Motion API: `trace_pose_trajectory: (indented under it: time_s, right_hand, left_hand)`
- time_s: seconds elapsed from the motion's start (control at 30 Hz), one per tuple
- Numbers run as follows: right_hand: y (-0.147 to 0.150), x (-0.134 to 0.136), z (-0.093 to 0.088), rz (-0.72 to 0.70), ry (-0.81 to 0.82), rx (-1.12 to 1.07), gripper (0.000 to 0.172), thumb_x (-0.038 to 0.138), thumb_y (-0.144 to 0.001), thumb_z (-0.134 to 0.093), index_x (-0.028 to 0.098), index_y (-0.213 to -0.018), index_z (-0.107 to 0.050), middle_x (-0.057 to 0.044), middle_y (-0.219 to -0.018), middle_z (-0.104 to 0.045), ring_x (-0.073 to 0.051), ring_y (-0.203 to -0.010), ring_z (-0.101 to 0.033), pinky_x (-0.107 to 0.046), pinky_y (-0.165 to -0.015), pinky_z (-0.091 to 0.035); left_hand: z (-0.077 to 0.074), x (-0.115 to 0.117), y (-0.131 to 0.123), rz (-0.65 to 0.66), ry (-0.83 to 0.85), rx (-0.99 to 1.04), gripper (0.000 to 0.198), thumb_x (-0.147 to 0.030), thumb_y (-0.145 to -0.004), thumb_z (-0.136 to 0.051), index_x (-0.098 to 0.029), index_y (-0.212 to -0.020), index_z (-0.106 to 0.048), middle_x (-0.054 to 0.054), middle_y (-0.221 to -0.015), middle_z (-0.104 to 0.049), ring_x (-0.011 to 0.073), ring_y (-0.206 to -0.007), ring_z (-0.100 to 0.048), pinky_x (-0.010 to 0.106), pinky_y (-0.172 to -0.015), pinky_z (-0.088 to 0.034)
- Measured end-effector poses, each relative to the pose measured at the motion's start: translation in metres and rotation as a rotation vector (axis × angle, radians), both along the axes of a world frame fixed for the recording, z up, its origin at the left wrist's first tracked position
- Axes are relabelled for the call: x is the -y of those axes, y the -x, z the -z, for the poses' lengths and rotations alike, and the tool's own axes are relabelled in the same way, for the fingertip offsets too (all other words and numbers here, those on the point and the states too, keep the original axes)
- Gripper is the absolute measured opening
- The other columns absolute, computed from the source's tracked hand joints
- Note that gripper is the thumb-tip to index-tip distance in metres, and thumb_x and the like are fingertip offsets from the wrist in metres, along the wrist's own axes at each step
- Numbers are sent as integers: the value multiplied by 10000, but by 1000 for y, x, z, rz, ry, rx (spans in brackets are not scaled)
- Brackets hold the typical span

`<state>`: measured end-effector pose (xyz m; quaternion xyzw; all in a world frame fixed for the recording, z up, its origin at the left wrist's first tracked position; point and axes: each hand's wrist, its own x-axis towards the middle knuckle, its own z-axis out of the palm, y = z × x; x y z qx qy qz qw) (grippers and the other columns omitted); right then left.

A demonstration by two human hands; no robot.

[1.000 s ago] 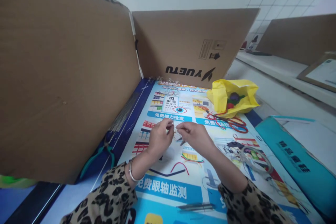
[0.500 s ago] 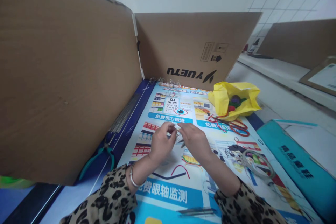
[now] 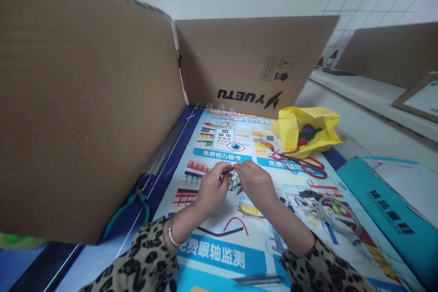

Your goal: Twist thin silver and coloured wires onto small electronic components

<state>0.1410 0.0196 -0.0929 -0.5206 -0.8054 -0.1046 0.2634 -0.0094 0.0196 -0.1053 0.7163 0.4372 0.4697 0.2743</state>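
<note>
My left hand (image 3: 212,187) and my right hand (image 3: 256,185) meet over the printed sheet (image 3: 253,237), thumbs and fingers pinched together. Between the fingertips is a small piece of thin wire (image 3: 232,184); its exact shape is mostly hidden. A grey pointed tip (image 3: 238,190) shows under the right fingers, and I cannot make out the whole tool. Below the hands lie a dark curved strip (image 3: 222,232) and a thin red curved piece (image 3: 239,220). Grey tweezers (image 3: 258,279) rest near the front edge of the view.
Cardboard panels (image 3: 246,54) stand at the back and left. Teal-handled pliers (image 3: 137,198) and straight wires (image 3: 164,150) lie left. At right are a yellow bag (image 3: 308,123), red-handled scissors (image 3: 316,171), a tape roll (image 3: 356,228) and a teal box (image 3: 386,210).
The fingertips have shifted slightly around the small piece; a pale bit seen between them earlier is now hidden. The surrounding things stay put.
</note>
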Motion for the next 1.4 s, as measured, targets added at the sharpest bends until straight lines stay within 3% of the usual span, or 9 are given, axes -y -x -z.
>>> trace_pose_trajectory:
  time_s: [0.23, 0.6, 0.87, 1.03, 1.23, 1.4]
  right_hand:
    - [0, 2, 2, -15, -136, -32, 225, 155, -897, -460, 181, -902, -683, -64, -798, -671, -166, -801, -623, -248, -738, -467]
    - [3, 2, 4, -15, -156, -89, 245, 191, -914, -439, 188, -850, -675, -50, -749, -666, -146, -760, -622, -237, -706, -464]
    - [3, 3, 9, -31, -184, -48, 240, 184, -912, -448, 194, -826, -672, -49, -742, -672, -151, -770, -627, -246, -712, -466]
    - [3, 4, 8, -60, -199, -32, 231, 164, -909, -449, 185, -839, -669, -50, -750, -669, -154, -786, -619, -251, -722, -464]
    - [3, 3, 7, -67, -189, -28, 235, 156, -908, -438, 183, -833, -660, -53, -752, -656, -152, -777, -604, -249, -705, -462]
    - [3, 1, 6, -96, -215, -81, 210, 134, -891, -454, 169, -817, -648, -54, -742, -646, -149, -763, -606, -240, -699, -476]
  left_hand:
    - [-3, 0, -2, -30, 60, 54, 205, -117, -801, -519, -209, -972, -586, 14, -894, -691, 121, -784, -652, 228, -729, -503]
    - [-4, -2, -3, -32, 131, 128, 168, -128, -774, -542, -207, -904, -612, 10, -840, -682, 121, -737, -640, 232, -683, -505]
    - [-5, -10, -3, 104, 418, 381, 134, -102, -728, -558, -169, -844, -553, 18, -755, -664, 126, -685, -647, 233, -630, -500]
    - [-3, -13, -1, 184, 468, 397, 185, -88, -697, -569, -171, -862, -547, 3, -726, -663, 117, -668, -634, 244, -655, -491]
    - [-7, -11, -2, 196, 487, 403, 137, -96, -707, -574, -158, -828, -558, -7, -668, -643, 109, -616, -616, 234, -618, -478]
    - [-8, -10, -2, 198, 477, 354, 192, -85, -667, -603, -151, -841, -556, 19, -737, -653, 130, -672, -627, 246, -633, -487]
